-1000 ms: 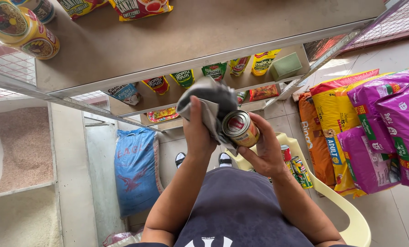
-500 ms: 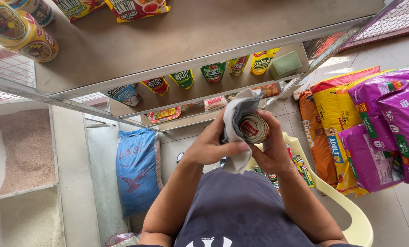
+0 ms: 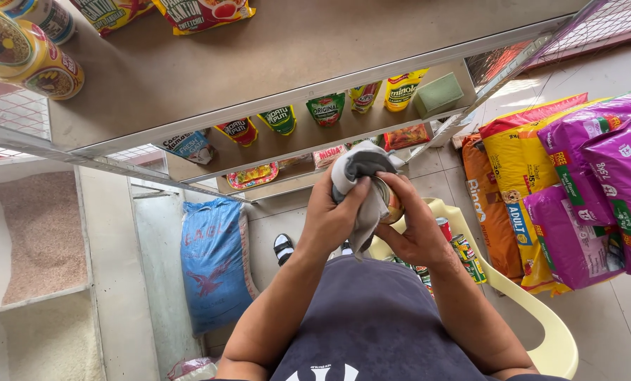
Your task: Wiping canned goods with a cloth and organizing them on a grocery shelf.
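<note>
Cloth (image 3: pixel 361 185) now pressed over the can (image 3: pixel 391 204) top, left hand (image 3: pixel 329 219) fingers clenched on cloth, right hand (image 3: pixel 418 226) gripping can, just below the shelf (image 3: pixel 273 99); wiping underway

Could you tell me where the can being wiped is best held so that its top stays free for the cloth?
Grip the can round its curved side wall, from the right, as the right hand does now. It lies tilted with its round end towards the left hand, which presses the grey cloth over it.

Purple and yellow feed sacks (image 3: pixel 576 183) stacked at right; blue sack (image 3: pixel 213 261) on floor; colourful sachets (image 3: pixel 326 109) line the shelf.
</note>
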